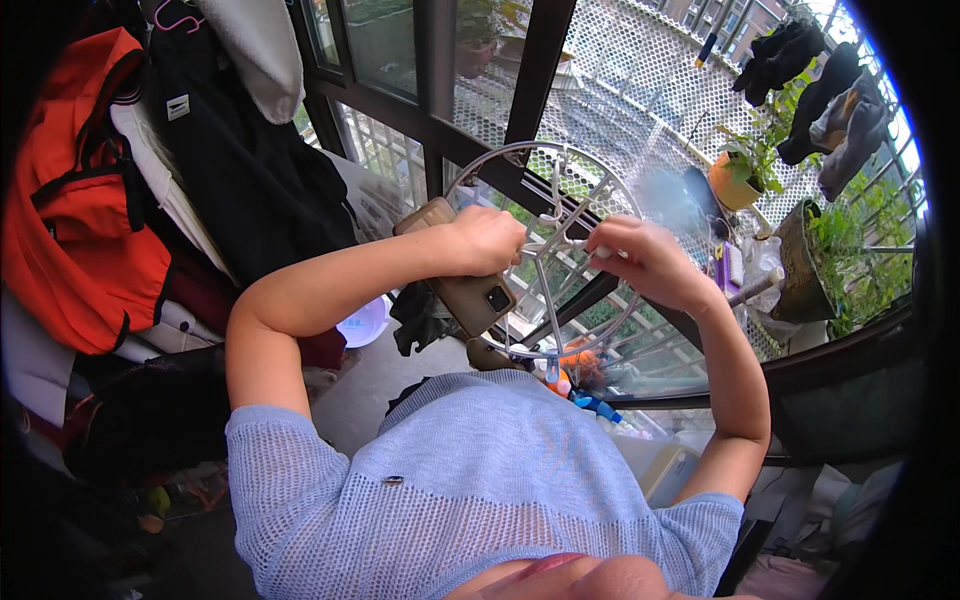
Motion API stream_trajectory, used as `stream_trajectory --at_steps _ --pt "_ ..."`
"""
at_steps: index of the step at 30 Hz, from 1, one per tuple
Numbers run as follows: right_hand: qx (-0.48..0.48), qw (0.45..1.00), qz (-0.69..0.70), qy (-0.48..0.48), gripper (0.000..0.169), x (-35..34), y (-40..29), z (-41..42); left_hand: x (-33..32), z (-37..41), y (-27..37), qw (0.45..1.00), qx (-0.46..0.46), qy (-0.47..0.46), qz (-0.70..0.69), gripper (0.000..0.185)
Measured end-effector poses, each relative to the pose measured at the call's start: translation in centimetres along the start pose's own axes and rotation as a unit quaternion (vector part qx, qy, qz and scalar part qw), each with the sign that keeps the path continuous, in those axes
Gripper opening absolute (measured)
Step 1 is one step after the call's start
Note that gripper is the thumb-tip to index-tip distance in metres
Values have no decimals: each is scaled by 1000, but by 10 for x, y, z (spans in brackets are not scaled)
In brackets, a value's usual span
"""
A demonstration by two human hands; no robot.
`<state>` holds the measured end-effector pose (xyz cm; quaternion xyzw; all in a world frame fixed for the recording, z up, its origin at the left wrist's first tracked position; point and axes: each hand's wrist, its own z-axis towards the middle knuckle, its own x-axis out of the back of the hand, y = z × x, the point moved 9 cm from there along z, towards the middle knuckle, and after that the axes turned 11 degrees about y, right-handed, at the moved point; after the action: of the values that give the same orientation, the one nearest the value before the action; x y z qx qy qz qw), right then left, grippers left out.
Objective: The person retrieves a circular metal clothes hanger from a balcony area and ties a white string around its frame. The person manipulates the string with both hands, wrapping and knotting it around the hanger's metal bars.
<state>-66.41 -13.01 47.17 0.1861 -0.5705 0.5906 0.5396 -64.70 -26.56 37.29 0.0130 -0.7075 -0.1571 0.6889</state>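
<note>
A round metal hanging rack (545,289) with spokes is before my chest. A white cord (555,199) is looped at its spokes. My left hand (487,240) is curled into a fist beside the hub, with a pale strand emerging at its fingers; its grip is partly hidden. On the other side, my right hand (649,259) pinches a white cord end between thumb and fingers. Beneath my left wrist is a phone in a brownish case (472,307), its camera block facing up; I cannot tell what supports it.
Hanging clothes, including an orange garment (97,217) and black trousers (240,172), crowd the left. Dark-framed windows (435,75) stand ahead. Socks (817,112) and a potted plant (735,180) are outside at right. A lilac basin (364,322) and several bottles (596,405) are below.
</note>
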Motion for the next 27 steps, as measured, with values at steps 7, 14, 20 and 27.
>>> stream_trajectory --at_steps 7,14,20,27 --pt "-55 947 302 98 17 -35 4 -11 5 5 0 999 26 21 -27 31" --pt "-109 887 415 171 14 -61 -9 -14 -3 3 -8 994 51 -36 -93 37" --pt "-168 900 283 287 9 -28 21 -26 -9 4 -7 991 41 -46 -119 38" --pt "-86 958 43 269 15 -13 -5 -42 -14 12 -10 987 43 -42 -147 39"
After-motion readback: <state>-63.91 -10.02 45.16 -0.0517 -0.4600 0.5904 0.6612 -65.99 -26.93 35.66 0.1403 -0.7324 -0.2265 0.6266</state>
